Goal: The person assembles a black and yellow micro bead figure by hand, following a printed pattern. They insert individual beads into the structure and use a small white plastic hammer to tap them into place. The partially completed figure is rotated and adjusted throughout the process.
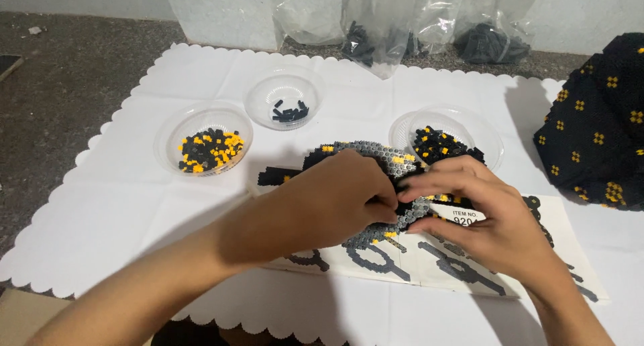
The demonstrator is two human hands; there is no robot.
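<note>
Both hands meet over the middle of the white scalloped paper sheet [134, 205] that covers the worktop. The left hand [335, 202] lies curled over a flat grey pegboard [376, 155] partly filled with small black and yellow blocks, its fingertips pinched together at the board's middle, right where the right hand [469, 212] comes in. The right hand's thumb and forefinger are also closed to a pinch at that same spot; whether a block sits between them I cannot tell, since the fingers hide it.

The board rests on a printed instruction sheet [537, 252] with dark outline drawings, toward the near edge of the worktop. Three clear plastic bowls stand beyond it: one with mixed black and yellow blocks [204, 148] toward the left edge, one with a few black blocks [285, 108] farther back in the middle, and a third with black and yellow blocks [446, 141] just behind the right hand. At the right edge sits a large finished black piece dotted with yellow [597, 138]. Plastic bags [389, 30] holding more dark parts lean at the far edge.

The work looks to be at the pressing-in stage: a block being seated on the board. It seems to call for a steady board under the left hand and a straight, firm push from the right fingertips.
</note>
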